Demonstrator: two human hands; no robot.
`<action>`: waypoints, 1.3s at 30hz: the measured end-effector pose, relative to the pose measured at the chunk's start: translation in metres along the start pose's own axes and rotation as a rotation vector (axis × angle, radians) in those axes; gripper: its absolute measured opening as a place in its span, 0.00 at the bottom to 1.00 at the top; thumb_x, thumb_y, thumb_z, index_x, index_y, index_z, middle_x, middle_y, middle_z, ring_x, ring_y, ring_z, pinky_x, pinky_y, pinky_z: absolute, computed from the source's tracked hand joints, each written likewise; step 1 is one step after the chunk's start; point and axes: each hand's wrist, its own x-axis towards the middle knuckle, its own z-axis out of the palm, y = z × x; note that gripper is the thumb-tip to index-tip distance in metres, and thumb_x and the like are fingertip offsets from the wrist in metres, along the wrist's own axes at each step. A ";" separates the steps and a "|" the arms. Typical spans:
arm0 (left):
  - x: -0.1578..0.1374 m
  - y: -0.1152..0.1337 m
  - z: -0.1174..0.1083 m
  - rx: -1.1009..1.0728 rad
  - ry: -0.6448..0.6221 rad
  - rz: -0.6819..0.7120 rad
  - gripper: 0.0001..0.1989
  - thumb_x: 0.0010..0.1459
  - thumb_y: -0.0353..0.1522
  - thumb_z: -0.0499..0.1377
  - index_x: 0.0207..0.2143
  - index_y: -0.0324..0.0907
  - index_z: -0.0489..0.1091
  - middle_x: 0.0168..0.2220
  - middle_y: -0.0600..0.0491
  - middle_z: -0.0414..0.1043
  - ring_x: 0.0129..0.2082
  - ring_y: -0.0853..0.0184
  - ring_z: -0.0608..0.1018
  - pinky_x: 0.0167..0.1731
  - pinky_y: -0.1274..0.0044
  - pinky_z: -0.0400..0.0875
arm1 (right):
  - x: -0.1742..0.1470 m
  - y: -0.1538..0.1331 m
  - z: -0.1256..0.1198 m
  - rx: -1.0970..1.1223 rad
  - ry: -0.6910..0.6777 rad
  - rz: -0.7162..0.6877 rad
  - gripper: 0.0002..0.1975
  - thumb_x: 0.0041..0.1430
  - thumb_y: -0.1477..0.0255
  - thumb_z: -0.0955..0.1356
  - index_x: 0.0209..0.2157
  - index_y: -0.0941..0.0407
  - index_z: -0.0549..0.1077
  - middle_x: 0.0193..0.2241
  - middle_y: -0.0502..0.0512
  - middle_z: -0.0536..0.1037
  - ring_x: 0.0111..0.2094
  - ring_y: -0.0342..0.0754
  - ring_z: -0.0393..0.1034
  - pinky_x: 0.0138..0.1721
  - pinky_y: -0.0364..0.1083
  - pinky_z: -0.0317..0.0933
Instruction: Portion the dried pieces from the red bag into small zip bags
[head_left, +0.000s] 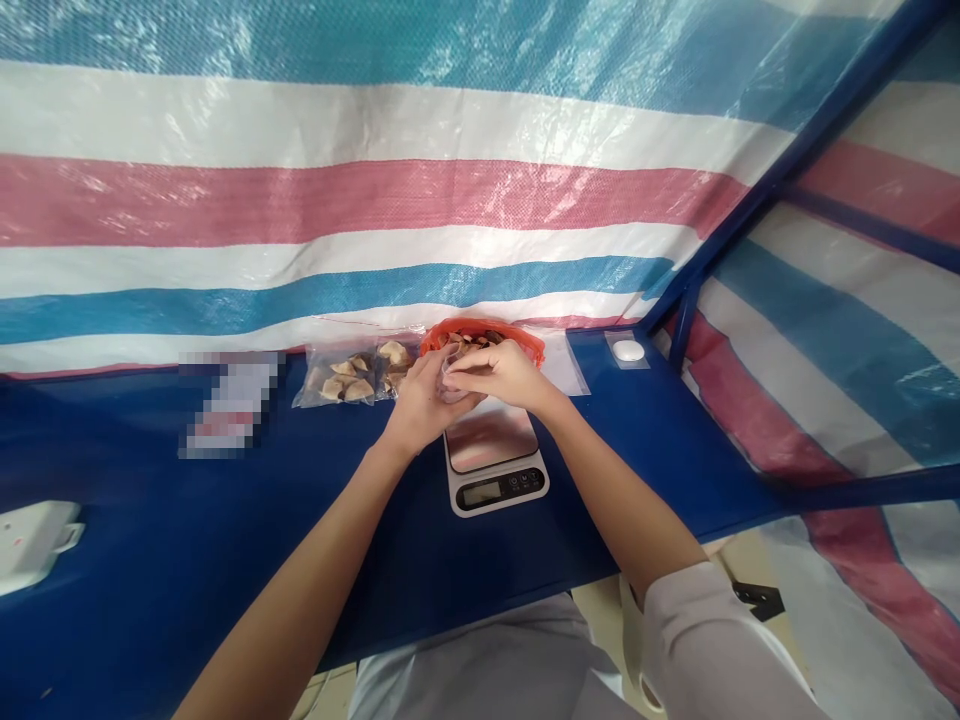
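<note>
Both hands meet above the far end of a white kitchen scale [496,455]. My left hand [424,400] is closed around a small clear plastic bag [452,385]. The fingers of my right hand [502,372] pinch together at the bag's upper part; whether anything is inside it cannot be made out. Just behind the hands stands an orange basket [531,338] with brown dried pieces [472,342], partly covered by my fingers. The scale has a shiny plate and a small display at its near edge.
Left of the basket lie clear bags of pale brown pieces [346,382] [394,355]. A white sheet or bag [568,362] and a round white object in clear wrapping [628,351] lie right. A white device [34,540] sits at the blue table's [225,520] left. Striped sheeting [375,200] hangs behind.
</note>
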 end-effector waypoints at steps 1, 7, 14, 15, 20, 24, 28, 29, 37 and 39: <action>0.000 -0.001 0.000 -0.006 0.012 -0.004 0.32 0.51 0.44 0.67 0.57 0.43 0.66 0.53 0.45 0.74 0.54 0.53 0.76 0.57 0.62 0.68 | 0.000 0.002 -0.001 -0.007 0.019 0.008 0.05 0.57 0.69 0.73 0.34 0.53 0.84 0.35 0.50 0.84 0.41 0.50 0.78 0.45 0.48 0.71; -0.004 -0.009 -0.001 -0.038 0.117 -0.022 0.28 0.53 0.45 0.66 0.54 0.43 0.69 0.50 0.46 0.76 0.51 0.55 0.77 0.55 0.64 0.69 | -0.001 0.016 -0.017 0.003 0.085 0.088 0.09 0.58 0.66 0.72 0.38 0.53 0.84 0.36 0.50 0.84 0.39 0.50 0.78 0.43 0.46 0.71; 0.002 -0.013 -0.011 -0.011 0.154 -0.082 0.28 0.53 0.46 0.66 0.53 0.44 0.70 0.50 0.47 0.76 0.51 0.55 0.77 0.54 0.66 0.71 | 0.014 0.039 -0.034 -0.356 0.044 0.057 0.09 0.61 0.69 0.69 0.39 0.52 0.83 0.35 0.52 0.84 0.36 0.50 0.77 0.39 0.46 0.66; 0.004 -0.013 -0.013 -0.002 0.153 -0.083 0.28 0.54 0.45 0.66 0.53 0.44 0.70 0.51 0.47 0.76 0.52 0.55 0.77 0.54 0.66 0.71 | 0.016 0.042 -0.035 -0.421 0.034 0.065 0.09 0.61 0.69 0.69 0.38 0.51 0.83 0.35 0.52 0.84 0.35 0.50 0.77 0.38 0.46 0.65; 0.014 -0.017 -0.014 0.008 0.149 -0.036 0.27 0.55 0.45 0.66 0.53 0.42 0.70 0.50 0.47 0.77 0.52 0.55 0.78 0.53 0.67 0.71 | 0.023 0.043 -0.030 -0.649 -0.027 0.116 0.10 0.61 0.66 0.69 0.38 0.50 0.83 0.35 0.54 0.84 0.35 0.51 0.76 0.37 0.46 0.62; 0.019 -0.024 -0.013 0.006 0.149 0.025 0.27 0.55 0.45 0.66 0.53 0.43 0.70 0.50 0.47 0.77 0.51 0.55 0.78 0.52 0.66 0.72 | 0.023 0.029 -0.029 -0.761 -0.113 0.159 0.13 0.64 0.64 0.66 0.40 0.51 0.83 0.38 0.55 0.83 0.37 0.51 0.76 0.37 0.45 0.60; 0.021 -0.029 -0.014 -0.013 0.140 0.048 0.27 0.54 0.44 0.67 0.52 0.42 0.71 0.49 0.47 0.77 0.49 0.55 0.79 0.51 0.65 0.74 | 0.024 0.021 -0.029 -0.798 -0.218 0.158 0.12 0.65 0.66 0.66 0.40 0.51 0.82 0.39 0.53 0.83 0.39 0.49 0.75 0.35 0.44 0.58; 0.021 -0.030 -0.015 -0.018 0.137 0.044 0.26 0.54 0.44 0.67 0.52 0.42 0.71 0.49 0.47 0.78 0.49 0.55 0.79 0.51 0.65 0.74 | 0.024 0.022 -0.028 -0.803 -0.243 0.165 0.12 0.64 0.65 0.66 0.39 0.50 0.82 0.39 0.52 0.83 0.39 0.49 0.75 0.34 0.44 0.57; 0.020 -0.036 -0.017 -0.047 0.115 0.007 0.27 0.52 0.45 0.68 0.51 0.41 0.72 0.49 0.45 0.78 0.50 0.53 0.79 0.52 0.63 0.74 | 0.028 0.036 -0.023 -0.808 -0.337 0.127 0.11 0.63 0.58 0.68 0.39 0.46 0.82 0.41 0.48 0.83 0.43 0.49 0.75 0.32 0.43 0.56; 0.020 -0.037 -0.017 -0.062 0.117 0.000 0.27 0.52 0.46 0.68 0.51 0.41 0.72 0.49 0.45 0.78 0.50 0.53 0.79 0.52 0.63 0.74 | 0.027 0.038 -0.022 -0.807 -0.339 0.102 0.12 0.63 0.57 0.68 0.39 0.46 0.82 0.43 0.48 0.83 0.46 0.50 0.74 0.31 0.43 0.57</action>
